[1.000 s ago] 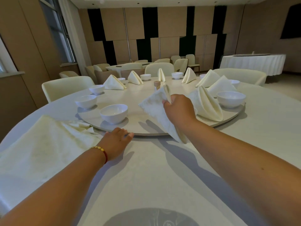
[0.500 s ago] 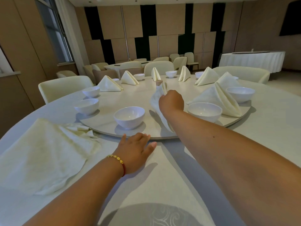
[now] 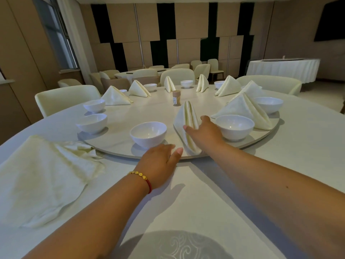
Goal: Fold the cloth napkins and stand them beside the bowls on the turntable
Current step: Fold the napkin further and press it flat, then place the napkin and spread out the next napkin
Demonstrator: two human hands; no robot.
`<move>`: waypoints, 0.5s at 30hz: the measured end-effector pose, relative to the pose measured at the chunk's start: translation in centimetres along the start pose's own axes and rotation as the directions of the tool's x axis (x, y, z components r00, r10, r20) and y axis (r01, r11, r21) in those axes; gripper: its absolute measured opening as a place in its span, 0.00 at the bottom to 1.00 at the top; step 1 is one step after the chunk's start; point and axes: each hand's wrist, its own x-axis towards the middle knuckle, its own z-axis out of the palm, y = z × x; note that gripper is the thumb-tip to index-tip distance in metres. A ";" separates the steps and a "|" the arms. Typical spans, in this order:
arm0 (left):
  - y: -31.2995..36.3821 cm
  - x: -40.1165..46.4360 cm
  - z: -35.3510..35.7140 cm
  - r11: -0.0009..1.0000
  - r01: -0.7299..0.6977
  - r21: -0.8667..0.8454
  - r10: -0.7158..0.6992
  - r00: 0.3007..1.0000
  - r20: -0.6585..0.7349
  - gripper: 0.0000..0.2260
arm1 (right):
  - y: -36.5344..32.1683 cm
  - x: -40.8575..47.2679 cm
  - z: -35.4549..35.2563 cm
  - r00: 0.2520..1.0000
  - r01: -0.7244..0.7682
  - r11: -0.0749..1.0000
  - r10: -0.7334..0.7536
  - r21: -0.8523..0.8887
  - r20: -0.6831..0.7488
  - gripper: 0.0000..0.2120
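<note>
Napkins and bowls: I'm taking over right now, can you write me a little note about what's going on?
Left hand: open, fingers on the turntable edge.
Right hand: open, touching the folded napkin just stood between two near bowls.
Done: several napkins stand beside bowls around the far and right rim.
Left: three bowls on the near left lack napkins; unfolded napkins lie on the table, left.

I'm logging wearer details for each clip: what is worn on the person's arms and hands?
Both forearms are bare, with no sleeves in view. The left hand has a bracelet at the wrist: a red cord strung with small gold beads. The right hand and its wrist show no jewellery, watch or glove. Neither hand shows a ring.
</note>
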 end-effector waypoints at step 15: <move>4.8 4.6 4.0 0.924 0.018 -0.382 -0.073 0.989 -0.131 0.25 | 5.5 -1.6 0.5 0.939 0.342 0.935 -0.343 -0.095 0.003 0.36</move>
